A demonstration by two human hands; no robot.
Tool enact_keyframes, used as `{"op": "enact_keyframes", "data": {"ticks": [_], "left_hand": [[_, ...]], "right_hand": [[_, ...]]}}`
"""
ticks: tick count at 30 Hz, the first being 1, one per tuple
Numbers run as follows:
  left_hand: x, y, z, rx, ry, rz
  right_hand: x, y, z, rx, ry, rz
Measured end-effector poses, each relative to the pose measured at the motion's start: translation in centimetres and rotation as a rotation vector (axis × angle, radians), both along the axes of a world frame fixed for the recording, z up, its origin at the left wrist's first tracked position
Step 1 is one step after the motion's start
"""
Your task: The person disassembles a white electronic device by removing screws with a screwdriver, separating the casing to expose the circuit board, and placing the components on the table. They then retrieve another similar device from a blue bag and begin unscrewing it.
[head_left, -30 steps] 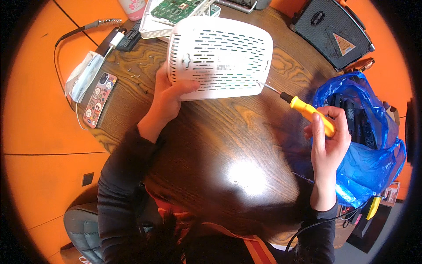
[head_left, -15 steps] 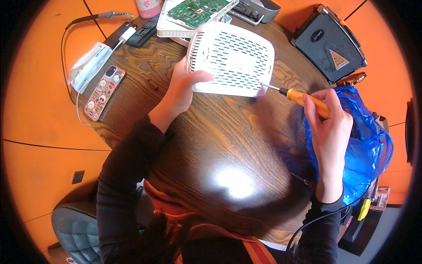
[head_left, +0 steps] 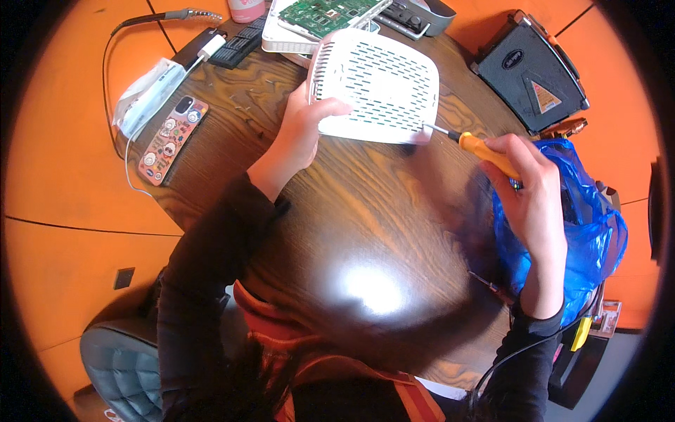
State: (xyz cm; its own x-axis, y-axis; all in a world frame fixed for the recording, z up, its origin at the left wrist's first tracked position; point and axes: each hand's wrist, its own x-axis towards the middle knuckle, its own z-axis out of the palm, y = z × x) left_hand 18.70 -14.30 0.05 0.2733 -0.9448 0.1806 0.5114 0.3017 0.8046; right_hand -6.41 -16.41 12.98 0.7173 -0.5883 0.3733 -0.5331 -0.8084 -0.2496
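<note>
Left grip point(head_left: 299, 133) is clamped on the slotted white casing point(head_left: 380, 84), thumb over its face at about 8 o'clock and the other fingers hidden behind. Right grip point(head_left: 531, 183), near 3 o'clock in the view, is closed round the yellow-handled screwdriver point(head_left: 485, 151). Its shaft points toward 10 o'clock and the tip meets the casing at its 4-to-5 o'clock corner. Held above the worktop point(head_left: 365, 204), the casing sits between 12 and 1 o'clock.

As for progress, the perforated face is in place and no gap shows, so the work at this corner looks unfinished. Whether a screw lies under the tip, or which way it turns, I cannot tell; how many other fixings are left is also unclear. At 12 o'clock, just beyond, a green circuit board point(head_left: 327, 15) lies exposed on another white housing point(head_left: 285, 39). Tiny loose pieces point(head_left: 232, 98) lie between 10 and 11 o'clock, too small to identify. A second screwdriver point(head_left: 485, 283) rests unused at 4 o'clock, beside the blue bag point(head_left: 583, 232).
</note>
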Motion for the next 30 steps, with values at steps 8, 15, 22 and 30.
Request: {"op": "enact_keyframes", "data": {"ticks": [8,15,22,30], "left_hand": [[0.2,0.0,-0.1,0.006,-0.013,-0.015],[0.2,0.0,0.0,0.017,-0.013,-0.033],[0.3,0.1,-0.1,0.052,-0.029,-0.029],[0.2,0.1,0.0,0.035,-0.04,-0.042]], "right_hand": [[-0.1,-0.6,0.4,-0.07,0.178,-0.199],[0.0,-0.3,0.4,-0.094,-0.049,-0.061],[-0.1,-1.2,-0.4,-0.061,-0.172,-0.113],[-0.2,-1.3,0.6,-0.049,-0.127,-0.152]]}}
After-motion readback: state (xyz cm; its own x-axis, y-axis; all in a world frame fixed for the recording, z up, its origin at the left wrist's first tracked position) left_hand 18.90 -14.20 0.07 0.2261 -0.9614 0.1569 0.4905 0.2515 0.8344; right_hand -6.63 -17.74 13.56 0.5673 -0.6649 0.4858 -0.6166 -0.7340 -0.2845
